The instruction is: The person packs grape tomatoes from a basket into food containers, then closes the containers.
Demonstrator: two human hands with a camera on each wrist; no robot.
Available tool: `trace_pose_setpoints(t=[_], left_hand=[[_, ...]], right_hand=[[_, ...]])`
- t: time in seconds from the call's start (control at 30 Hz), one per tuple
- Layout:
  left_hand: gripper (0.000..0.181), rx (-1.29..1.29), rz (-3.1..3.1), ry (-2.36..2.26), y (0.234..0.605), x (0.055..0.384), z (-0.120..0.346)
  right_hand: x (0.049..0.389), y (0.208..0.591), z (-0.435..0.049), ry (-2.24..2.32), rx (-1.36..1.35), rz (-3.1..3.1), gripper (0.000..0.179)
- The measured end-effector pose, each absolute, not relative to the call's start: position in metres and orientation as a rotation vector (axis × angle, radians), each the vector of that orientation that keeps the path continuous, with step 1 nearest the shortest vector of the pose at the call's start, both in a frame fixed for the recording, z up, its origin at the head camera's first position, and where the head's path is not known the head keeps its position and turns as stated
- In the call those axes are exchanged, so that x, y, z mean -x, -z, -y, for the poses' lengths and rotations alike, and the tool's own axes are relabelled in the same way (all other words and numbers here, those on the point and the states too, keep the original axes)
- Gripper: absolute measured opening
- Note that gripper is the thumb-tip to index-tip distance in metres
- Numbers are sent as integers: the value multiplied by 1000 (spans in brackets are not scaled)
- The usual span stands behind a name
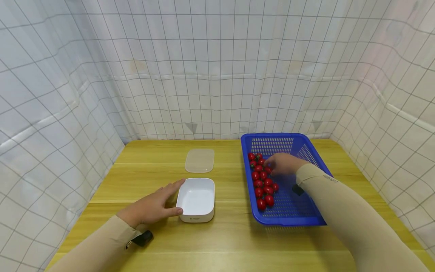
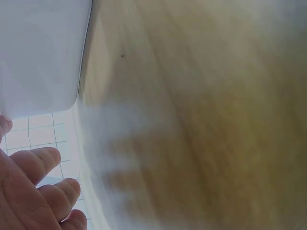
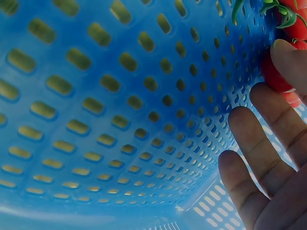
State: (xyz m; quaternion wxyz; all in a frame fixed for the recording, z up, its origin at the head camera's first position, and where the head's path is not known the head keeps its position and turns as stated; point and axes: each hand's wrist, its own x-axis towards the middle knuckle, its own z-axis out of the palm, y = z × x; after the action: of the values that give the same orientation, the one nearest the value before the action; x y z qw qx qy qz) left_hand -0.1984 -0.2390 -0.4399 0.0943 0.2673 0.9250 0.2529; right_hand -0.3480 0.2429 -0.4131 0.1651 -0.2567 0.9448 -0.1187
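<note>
On the left, a square white container [image 1: 196, 202] stands with its top uncovered. My left hand [image 1: 154, 206] rests against its left side, thumb at the front corner and fingertips at the back corner. In the left wrist view the container's wall [image 2: 43, 52] rises above my relaxed fingers [image 2: 41, 163]. My right hand [image 1: 285, 164] reaches into a blue basket [image 1: 289, 221] holding several cherry tomatoes [image 1: 258, 183]. Its thumb and index finger pinch a cherry tomato [image 3: 274, 74] in the right wrist view, while the other fingers [image 3: 249, 129] extend beside the perforated wall.
A translucent lid [image 1: 199, 160] lies flat on the wooden table [image 1: 231, 241] behind the white container. Green stems [image 3: 283, 14] show among the tomatoes. White gridded curtains [image 1: 217, 75] surround the table at the back and both sides.
</note>
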Motion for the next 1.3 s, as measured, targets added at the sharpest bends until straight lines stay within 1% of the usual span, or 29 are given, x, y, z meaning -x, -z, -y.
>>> trace_pose_setpoints(t=[0.23,0.73,0.97,1.3], left_hand=[[98,-778,-2736,-768,439,197,239],[97,-728,-2721,-787,440,196,239],[99,-719,-2701,-807,444,197,239],[100,-667,-2679,-791,445,196,240]], right_hand=[[351,414,-245,358,796,-2687,48],[344,400,-247,389,744,-2726,46],[342,388,-249,437,799,-2767,43],[337,367,-242,536,789,-2798,42]])
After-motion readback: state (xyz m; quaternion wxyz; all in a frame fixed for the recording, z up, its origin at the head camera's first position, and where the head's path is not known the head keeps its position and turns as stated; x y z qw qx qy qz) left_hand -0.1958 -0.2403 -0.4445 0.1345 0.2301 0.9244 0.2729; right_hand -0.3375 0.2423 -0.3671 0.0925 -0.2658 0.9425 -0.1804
